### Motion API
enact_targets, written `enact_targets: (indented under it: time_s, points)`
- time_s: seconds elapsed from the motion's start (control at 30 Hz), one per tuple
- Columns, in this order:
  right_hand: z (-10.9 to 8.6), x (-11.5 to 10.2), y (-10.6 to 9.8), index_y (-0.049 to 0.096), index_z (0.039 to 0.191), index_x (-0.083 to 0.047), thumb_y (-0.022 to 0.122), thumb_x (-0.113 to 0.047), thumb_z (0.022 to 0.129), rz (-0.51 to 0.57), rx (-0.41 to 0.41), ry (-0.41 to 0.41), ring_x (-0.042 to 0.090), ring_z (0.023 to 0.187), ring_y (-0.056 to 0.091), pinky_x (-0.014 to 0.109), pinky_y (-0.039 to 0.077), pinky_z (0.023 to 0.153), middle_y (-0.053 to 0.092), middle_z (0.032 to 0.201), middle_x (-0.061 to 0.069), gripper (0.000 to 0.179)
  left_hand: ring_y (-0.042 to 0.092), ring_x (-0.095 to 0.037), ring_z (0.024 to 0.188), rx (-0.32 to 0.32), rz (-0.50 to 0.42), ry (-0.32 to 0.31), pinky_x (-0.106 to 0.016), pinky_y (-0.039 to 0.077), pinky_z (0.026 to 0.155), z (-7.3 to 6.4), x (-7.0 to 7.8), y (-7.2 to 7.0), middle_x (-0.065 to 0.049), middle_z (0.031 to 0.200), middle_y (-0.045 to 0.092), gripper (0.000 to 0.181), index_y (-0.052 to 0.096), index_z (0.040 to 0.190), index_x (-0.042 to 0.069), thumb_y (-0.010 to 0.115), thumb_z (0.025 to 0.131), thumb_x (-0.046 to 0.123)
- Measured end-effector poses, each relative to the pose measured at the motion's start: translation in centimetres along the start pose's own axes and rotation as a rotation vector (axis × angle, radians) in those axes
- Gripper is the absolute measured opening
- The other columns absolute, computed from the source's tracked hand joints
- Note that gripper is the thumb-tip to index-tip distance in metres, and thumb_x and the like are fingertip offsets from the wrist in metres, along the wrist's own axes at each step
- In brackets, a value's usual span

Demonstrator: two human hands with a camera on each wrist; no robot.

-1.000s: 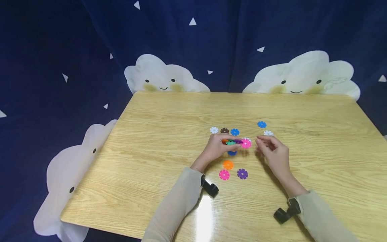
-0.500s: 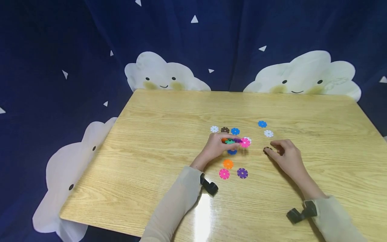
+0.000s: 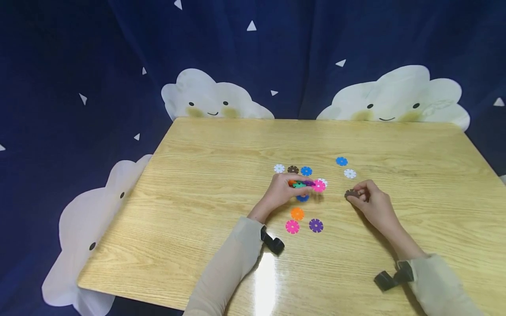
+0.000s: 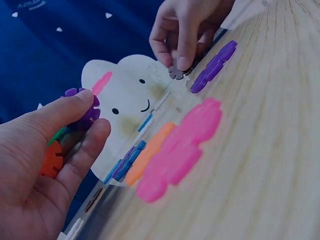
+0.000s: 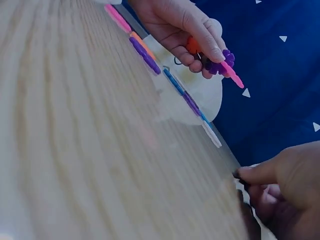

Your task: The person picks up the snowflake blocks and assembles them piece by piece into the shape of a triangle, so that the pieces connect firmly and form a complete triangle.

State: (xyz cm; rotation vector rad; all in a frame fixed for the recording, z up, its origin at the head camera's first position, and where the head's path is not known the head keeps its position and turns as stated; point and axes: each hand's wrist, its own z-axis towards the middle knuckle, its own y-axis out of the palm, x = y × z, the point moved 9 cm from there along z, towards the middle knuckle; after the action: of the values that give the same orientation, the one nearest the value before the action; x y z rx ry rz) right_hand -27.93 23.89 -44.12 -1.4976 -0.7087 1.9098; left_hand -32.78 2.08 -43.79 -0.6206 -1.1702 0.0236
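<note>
In the head view my left hand [image 3: 278,191] holds a joined chain of slotted plastic discs above the table. An orange disc [image 4: 52,161], a green disc [image 3: 298,185], a purple disc [image 4: 91,117] and a pink disc [image 3: 319,186] make up the chain. The pink one sticks out past my fingertips; my fingers partly cover the others. To the right, my right hand [image 3: 375,205] pinches a brown disc [image 3: 349,193] between thumb and fingers, low over the table. The left wrist view shows that brown disc edge tilted under the thumb.
Flat on the wooden table [image 3: 197,175] lie loose discs: an orange disc [image 3: 298,213], a pink disc [image 3: 292,227] and a purple disc [image 3: 316,225] nearer me. Beyond the hands are a blue disc [image 3: 341,161], a white disc [image 3: 349,174] and several others. A patterned curtain [image 3: 221,39] hangs behind.
My right hand has moved right and toward me, away from the chain, and now pinches the brown disc, tilting it up. My left hand keeps the chain in nearly the same place.
</note>
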Motion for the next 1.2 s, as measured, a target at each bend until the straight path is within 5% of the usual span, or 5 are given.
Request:
enact_targets:
  time_s: [0.17, 0.33, 0.63, 1.03, 1.2]
  points:
    - [-0.2, -0.9, -0.3, 0.068, 0.115, 0.0, 0.068, 0.0, 0.089, 0.112, 0.125, -0.114, -0.01, 0.063, 0.058, 0.008, 0.049, 0.054, 0.073, 0.089, 0.02, 0.026, 0.058, 0.0, 0.069, -0.013, 0.008, -0.016, -0.013, 0.039, 0.048, -0.1, -0.2, 0.1, -0.006, 0.11, 0.075, 0.027, 0.076, 0.109, 0.014, 0.077, 0.084, 0.022]
    - [-0.2, -2.0, -0.5, 0.07, 0.116, -0.001, 0.069, 0.004, 0.087, 0.271, 0.18, -0.172, -0.013, 0.073, 0.065, 0.007, 0.054, 0.061, 0.072, 0.104, 0.025, 0.029, 0.067, -0.003, 0.081, -0.004, 0.015, -0.025, -0.012, 0.052, 0.059, -0.1, -0.2, 0.0, -0.006, 0.107, 0.076, 0.027, 0.076, 0.108, 0.014, 0.079, 0.083, 0.024]
    - [-0.3, -4.5, 0.0, 0.065, 0.113, 0.014, 0.062, 0.018, 0.084, 0.572, 0.141, -0.34, 0.004, 0.075, 0.073, 0.02, 0.059, 0.061, 0.074, 0.095, -0.016, 0.029, 0.068, -0.003, 0.077, -0.006, -0.006, -0.041, -0.016, 0.055, 0.059, 0.0, -0.3, 0.1, -0.008, 0.108, 0.075, 0.028, 0.076, 0.109, 0.014, 0.079, 0.083, 0.024]
    - [-0.3, -4.8, 0.5, 0.071, 0.108, 0.007, 0.067, 0.016, 0.082, 0.483, 0.2, -0.346, -0.007, 0.089, 0.07, 0.013, 0.057, 0.076, 0.068, 0.106, -0.028, 0.028, 0.069, -0.004, 0.075, -0.025, -0.056, -0.058, -0.016, 0.058, 0.065, 0.0, -0.2, 0.2, -0.01, 0.106, 0.076, 0.028, 0.075, 0.11, 0.011, 0.078, 0.084, 0.022]
    - [-0.3, -5.0, 0.7, 0.071, 0.106, 0.009, 0.066, 0.015, 0.083, 0.535, 0.189, -0.344, -0.004, 0.088, 0.071, 0.014, 0.058, 0.075, 0.07, 0.104, -0.024, 0.024, 0.073, -0.01, 0.078, -0.032, -0.092, -0.053, -0.016, 0.058, 0.068, 0.0, -0.1, 0.2, -0.013, 0.104, 0.075, 0.028, 0.075, 0.109, 0.008, 0.078, 0.084, 0.019]
